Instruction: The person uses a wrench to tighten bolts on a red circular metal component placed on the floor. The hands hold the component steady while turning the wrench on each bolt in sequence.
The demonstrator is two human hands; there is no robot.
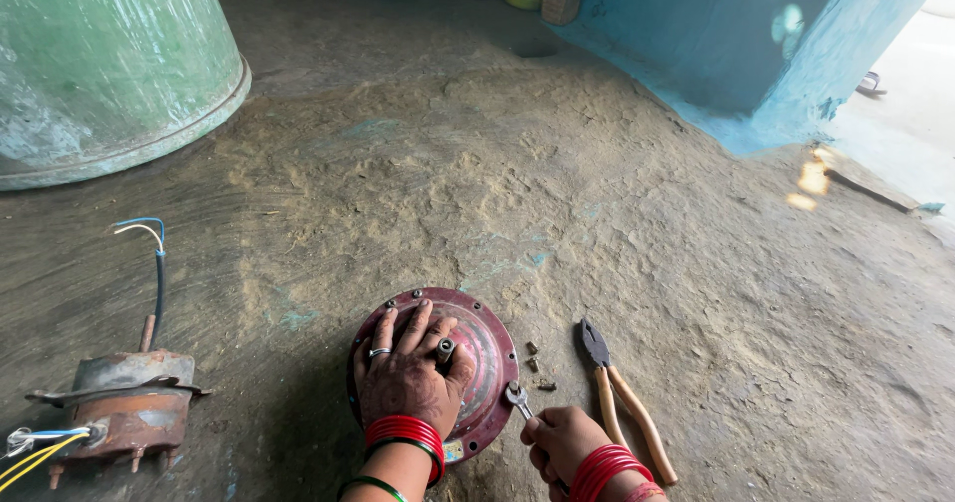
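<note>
Head view: the left hand (408,378) lies flat, fingers (416,325) spread apart, pressing on a round maroon motor cover (489,363) that sits on the dirt floor (597,213). The right hand (562,440) has its fingers clamped on a small spanner (518,399), its head at the cover's rim. The step in hand looks like working a rim bolt; turning it calls for steady downward pressure. Loose bolts (535,360) and orange-handled pliers (622,402) lie just beside; a rusty wired motor part (129,402) sits well apart.
</note>
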